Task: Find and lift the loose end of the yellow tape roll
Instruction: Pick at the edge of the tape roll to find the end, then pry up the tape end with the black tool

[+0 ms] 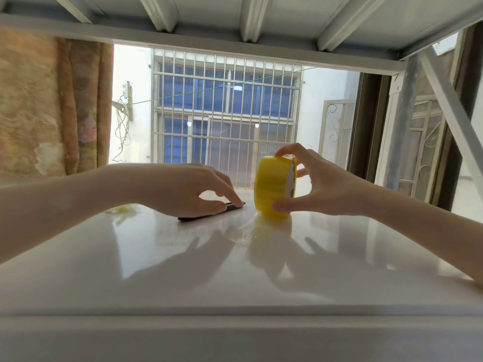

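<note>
Yellow glossy plastic tape roll [274,188] stands on edge on white bench [183,270], your right hand [321,184] fingers clamped around it; left hand [183,189] fingers loosely apart on flat black strip [209,215].

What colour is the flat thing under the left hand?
Black. The flat strip under the left hand shows best in the head view.

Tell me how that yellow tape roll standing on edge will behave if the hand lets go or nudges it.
The yellow tape roll stands on its curved rim on the glossy white table, so it would probably roll if nudged. The right hand spans it with thumb and fingers, suggesting it is fairly light. Its narrow width suggests it could tip sideways.
</note>
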`<action>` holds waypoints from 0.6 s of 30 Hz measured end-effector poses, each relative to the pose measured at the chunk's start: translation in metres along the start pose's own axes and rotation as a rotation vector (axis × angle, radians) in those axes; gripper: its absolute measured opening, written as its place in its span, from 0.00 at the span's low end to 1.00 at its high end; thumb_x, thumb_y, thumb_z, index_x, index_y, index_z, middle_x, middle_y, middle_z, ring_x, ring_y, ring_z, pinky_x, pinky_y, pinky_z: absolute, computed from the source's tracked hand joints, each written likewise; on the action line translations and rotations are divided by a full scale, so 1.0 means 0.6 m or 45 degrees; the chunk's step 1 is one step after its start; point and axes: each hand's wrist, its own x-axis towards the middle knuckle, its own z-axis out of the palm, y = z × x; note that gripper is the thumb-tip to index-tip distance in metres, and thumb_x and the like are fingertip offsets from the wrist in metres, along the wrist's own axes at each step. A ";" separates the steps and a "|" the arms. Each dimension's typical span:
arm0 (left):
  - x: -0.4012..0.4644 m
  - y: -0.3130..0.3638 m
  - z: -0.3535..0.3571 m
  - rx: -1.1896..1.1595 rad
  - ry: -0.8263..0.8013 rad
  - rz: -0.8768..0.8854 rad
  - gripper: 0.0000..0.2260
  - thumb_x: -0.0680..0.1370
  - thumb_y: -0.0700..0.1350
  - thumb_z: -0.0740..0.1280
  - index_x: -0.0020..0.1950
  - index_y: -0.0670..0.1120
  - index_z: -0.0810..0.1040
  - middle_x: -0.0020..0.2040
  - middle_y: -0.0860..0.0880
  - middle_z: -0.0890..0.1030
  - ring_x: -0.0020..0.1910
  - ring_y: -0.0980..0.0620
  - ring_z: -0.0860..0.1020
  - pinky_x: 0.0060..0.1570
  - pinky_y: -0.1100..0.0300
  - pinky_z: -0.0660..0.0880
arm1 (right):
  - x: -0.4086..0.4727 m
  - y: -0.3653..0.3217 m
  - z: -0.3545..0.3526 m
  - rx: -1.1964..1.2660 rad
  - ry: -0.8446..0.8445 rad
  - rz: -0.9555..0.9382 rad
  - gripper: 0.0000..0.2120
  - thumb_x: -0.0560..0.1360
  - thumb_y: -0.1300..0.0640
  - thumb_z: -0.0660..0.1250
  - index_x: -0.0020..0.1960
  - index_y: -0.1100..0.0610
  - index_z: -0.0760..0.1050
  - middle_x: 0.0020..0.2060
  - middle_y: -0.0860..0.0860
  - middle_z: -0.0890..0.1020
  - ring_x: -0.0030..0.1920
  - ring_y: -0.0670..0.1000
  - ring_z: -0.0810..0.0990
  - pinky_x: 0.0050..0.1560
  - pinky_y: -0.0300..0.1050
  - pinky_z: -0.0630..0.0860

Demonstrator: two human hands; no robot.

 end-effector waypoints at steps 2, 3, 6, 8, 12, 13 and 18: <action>0.000 0.005 0.005 -0.017 -0.041 -0.025 0.16 0.78 0.53 0.58 0.65 0.54 0.73 0.64 0.56 0.73 0.64 0.57 0.70 0.59 0.64 0.62 | 0.000 0.000 0.001 -0.019 0.004 -0.002 0.33 0.63 0.46 0.74 0.59 0.38 0.58 0.64 0.51 0.66 0.56 0.51 0.72 0.40 0.31 0.72; 0.004 -0.002 0.009 -0.027 -0.024 -0.012 0.16 0.78 0.52 0.58 0.65 0.54 0.72 0.64 0.56 0.73 0.63 0.57 0.70 0.57 0.65 0.62 | 0.001 0.001 0.002 -0.022 0.005 -0.001 0.33 0.63 0.47 0.74 0.59 0.37 0.57 0.64 0.52 0.65 0.56 0.51 0.72 0.40 0.32 0.72; 0.004 -0.020 0.013 0.051 0.072 -0.022 0.16 0.78 0.54 0.59 0.65 0.57 0.71 0.62 0.57 0.74 0.59 0.59 0.73 0.53 0.67 0.64 | 0.002 -0.001 0.002 -0.036 0.012 0.007 0.33 0.63 0.46 0.74 0.59 0.37 0.57 0.63 0.53 0.66 0.55 0.53 0.73 0.41 0.33 0.72; 0.008 -0.033 0.019 0.013 0.080 -0.086 0.17 0.75 0.58 0.61 0.64 0.58 0.71 0.58 0.58 0.76 0.54 0.61 0.76 0.52 0.66 0.69 | 0.002 -0.001 0.002 -0.067 0.019 0.009 0.33 0.63 0.46 0.74 0.58 0.37 0.57 0.63 0.53 0.66 0.55 0.53 0.73 0.41 0.33 0.72; 0.014 -0.035 0.027 -0.084 0.097 -0.125 0.14 0.75 0.54 0.65 0.60 0.56 0.75 0.45 0.60 0.80 0.46 0.61 0.78 0.46 0.68 0.72 | 0.003 0.002 0.003 -0.101 0.005 0.027 0.34 0.64 0.45 0.73 0.62 0.39 0.57 0.63 0.53 0.66 0.56 0.54 0.73 0.41 0.34 0.72; 0.015 -0.036 0.028 -0.073 0.117 -0.115 0.13 0.75 0.52 0.65 0.58 0.55 0.76 0.43 0.59 0.80 0.45 0.61 0.79 0.45 0.69 0.72 | 0.002 0.003 0.002 -0.096 -0.004 0.033 0.34 0.64 0.44 0.73 0.63 0.40 0.56 0.63 0.53 0.66 0.56 0.53 0.73 0.41 0.34 0.73; 0.017 -0.035 0.013 -0.149 0.185 -0.162 0.14 0.74 0.47 0.67 0.60 0.54 0.74 0.40 0.61 0.78 0.42 0.62 0.77 0.39 0.71 0.69 | -0.002 0.002 -0.004 0.008 -0.059 0.069 0.37 0.62 0.41 0.71 0.65 0.42 0.56 0.65 0.52 0.66 0.56 0.51 0.71 0.43 0.33 0.70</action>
